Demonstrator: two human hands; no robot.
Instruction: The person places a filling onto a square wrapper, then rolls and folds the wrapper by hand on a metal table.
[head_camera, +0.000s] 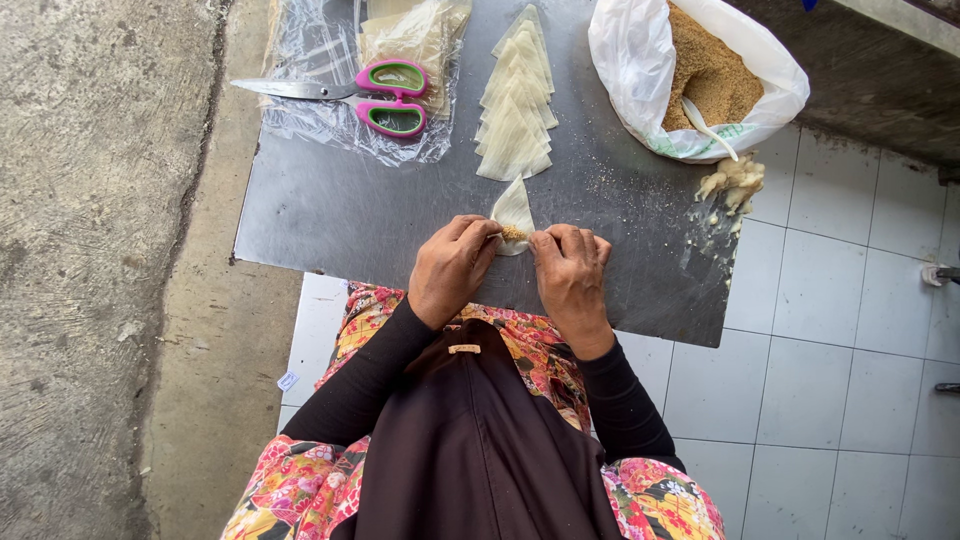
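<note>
A pale, thin pastry wrapper (514, 207) with a little brown crumb filling on it lies on the dark metal tray (330, 220). My left hand (452, 265) pinches its left edge and my right hand (570, 275) pinches its right edge, fingers curled on the wrapper. Just beyond it, a fanned stack of triangular wrappers (516, 100) rests on the tray.
Pink and green scissors (385, 95) lie on a clear plastic bag of wrappers (400, 40) at the back left. A white bag of brown crumbs (700, 75) with a white spoon (708, 127) stands back right. Beside it sits a lump of pale dough (735, 180). White floor tiles lie right, concrete left.
</note>
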